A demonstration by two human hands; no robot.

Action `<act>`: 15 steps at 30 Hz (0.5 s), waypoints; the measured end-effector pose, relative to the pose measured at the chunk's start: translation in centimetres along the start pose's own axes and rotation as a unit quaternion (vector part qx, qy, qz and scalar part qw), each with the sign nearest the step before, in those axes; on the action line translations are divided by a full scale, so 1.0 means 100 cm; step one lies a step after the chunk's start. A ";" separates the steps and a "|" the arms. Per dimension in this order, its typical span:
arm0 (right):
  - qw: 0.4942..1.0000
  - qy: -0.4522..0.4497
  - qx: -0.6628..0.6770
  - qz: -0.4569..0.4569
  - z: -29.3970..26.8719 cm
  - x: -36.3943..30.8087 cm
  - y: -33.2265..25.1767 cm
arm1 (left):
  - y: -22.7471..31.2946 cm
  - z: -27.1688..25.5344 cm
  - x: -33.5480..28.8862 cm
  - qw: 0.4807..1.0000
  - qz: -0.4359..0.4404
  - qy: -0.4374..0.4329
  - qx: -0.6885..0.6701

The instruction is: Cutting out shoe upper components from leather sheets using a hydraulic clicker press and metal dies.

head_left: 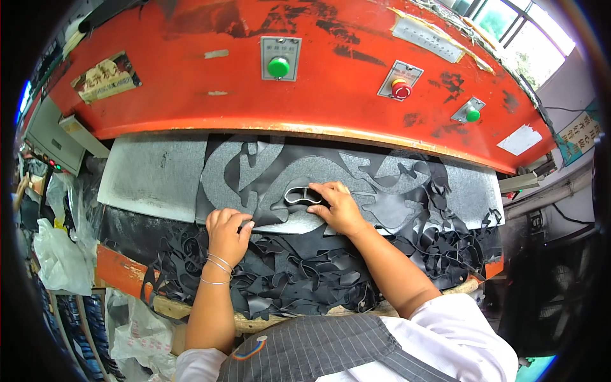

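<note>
A bright metal cutting die, a curved band with a crossbar inside, stands on the work surface near its middle. My right hand grips its right end between thumb and fingers. Around the die lies a black leather sheet with large curved openings, through which the grey board shows. At the sheet's near left edge, my left hand is closed, thumb and forefinger pinching the leather. Thin bracelets circle my left wrist.
The red press beam with green and red buttons spans the far side, above the pale cutting board. Tangled black leather scraps heap along the near edge. Plastic bags hang at the left.
</note>
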State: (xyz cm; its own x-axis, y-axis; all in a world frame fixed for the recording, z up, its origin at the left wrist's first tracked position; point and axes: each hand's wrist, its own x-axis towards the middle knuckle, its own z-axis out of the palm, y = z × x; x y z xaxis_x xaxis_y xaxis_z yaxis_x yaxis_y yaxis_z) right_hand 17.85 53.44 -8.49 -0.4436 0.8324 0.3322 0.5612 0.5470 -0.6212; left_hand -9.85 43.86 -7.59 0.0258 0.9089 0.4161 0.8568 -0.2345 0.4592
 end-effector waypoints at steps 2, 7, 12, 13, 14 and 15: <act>1.000 -0.016 -0.008 -0.006 -0.004 -0.001 0.001 | 0.005 -0.001 0.001 1.000 0.000 -0.007 0.000; 0.995 0.079 -0.026 -0.056 -0.034 -0.010 -0.013 | 0.032 -0.015 0.013 0.992 -0.067 0.024 -0.106; 0.827 0.555 -0.069 -0.055 -0.180 -0.011 0.002 | 0.102 -0.051 0.065 0.982 0.097 0.062 -0.151; 0.781 0.623 -0.043 -0.005 -0.216 -0.008 0.015 | 0.119 -0.058 0.077 0.972 0.147 0.108 -0.147; 0.754 0.648 -0.110 0.023 -0.245 -0.009 0.024 | 0.133 -0.066 0.085 0.964 0.172 0.160 -0.127; 0.720 0.669 -0.177 0.050 -0.270 -0.010 0.028 | 0.144 -0.074 0.092 0.951 0.196 0.212 -0.106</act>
State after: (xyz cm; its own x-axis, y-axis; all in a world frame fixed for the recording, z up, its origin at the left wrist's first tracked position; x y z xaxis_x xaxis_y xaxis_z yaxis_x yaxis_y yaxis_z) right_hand 38.75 56.60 8.63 0.5479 0.0801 0.8327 0.7923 0.2697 -0.5472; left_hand -1.07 46.30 8.63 0.0735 0.5262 0.8472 0.6995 -0.6326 0.3323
